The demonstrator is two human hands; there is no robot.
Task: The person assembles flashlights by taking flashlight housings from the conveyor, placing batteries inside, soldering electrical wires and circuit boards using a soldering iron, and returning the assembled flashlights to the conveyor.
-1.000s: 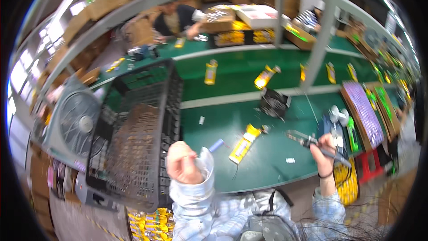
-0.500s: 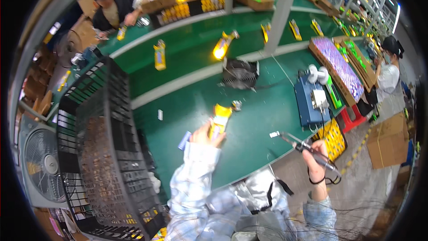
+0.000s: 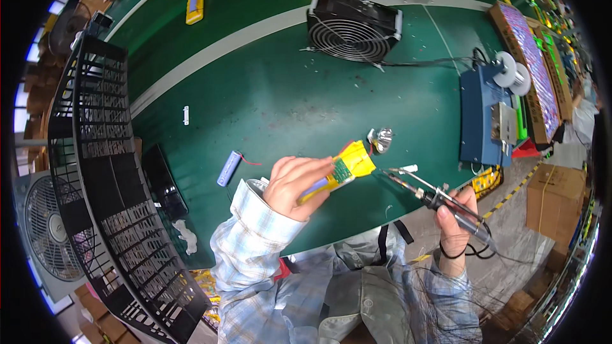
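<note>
My left hand is closed around a yellow plastic flashlight housing, which has a green circuit board in it. A silvery reflector lamp head lies just past the housing's far end, a thin red wire between them. In my right hand is a soldering iron with a metal guide tube alongside. Its tip points left toward the housing, a small gap apart. On the table left of my left hand lies a loose blue cylindrical battery with a red lead.
A black fan stands at the back. To the right is a blue box with white spools. A black crate rises at the left, near a dark phone-like slab. Beyond, yellow housings lie on a green belt.
The view has tipped down and closer to the table. My left hand has turned the yellow housing to point right, and the soldering iron is now nearer to it.
</note>
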